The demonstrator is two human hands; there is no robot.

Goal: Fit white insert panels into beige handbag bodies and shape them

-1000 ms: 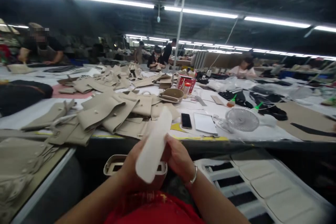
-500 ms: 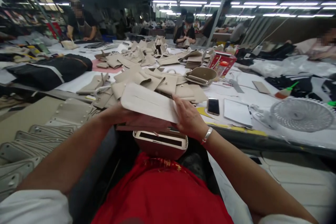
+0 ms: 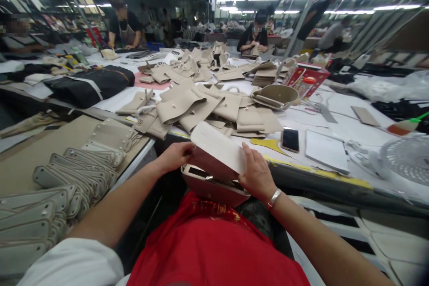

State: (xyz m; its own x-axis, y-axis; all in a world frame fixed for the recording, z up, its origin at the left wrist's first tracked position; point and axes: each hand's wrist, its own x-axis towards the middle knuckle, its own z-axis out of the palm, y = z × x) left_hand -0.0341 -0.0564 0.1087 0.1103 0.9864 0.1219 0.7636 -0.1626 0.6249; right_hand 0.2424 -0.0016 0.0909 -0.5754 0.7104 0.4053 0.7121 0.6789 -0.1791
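Both hands grip a pale, flat bag panel (image 3: 219, 149) with rounded corners, tilted above my lap. My left hand (image 3: 177, 155) pinches its left edge, thumb and fingers closed. At the right edge, my right hand (image 3: 257, 173) is closed with the fingers along the side; a silver bracelet circles that wrist. Just beneath the panel, an open-topped handbag body (image 3: 214, 190) rests on my lap against the red apron (image 3: 214, 241). Its rim is pale, and a dark strip and a small metal piece show at the opening. The panel partly covers that opening.
Beige bag pieces (image 3: 197, 103) are heaped ahead on the table. Stacked pale straps (image 3: 77, 174) lie on the left board. A phone (image 3: 290, 139), a white pad (image 3: 326, 151) and a fan (image 3: 407, 161) are on the right. A co-worker (image 3: 254, 38) sits across the table.
The panel has come down closer to the bag body and tilts more steeply. My left hand now shows at its edge rather than underneath. The view has turned somewhat left.
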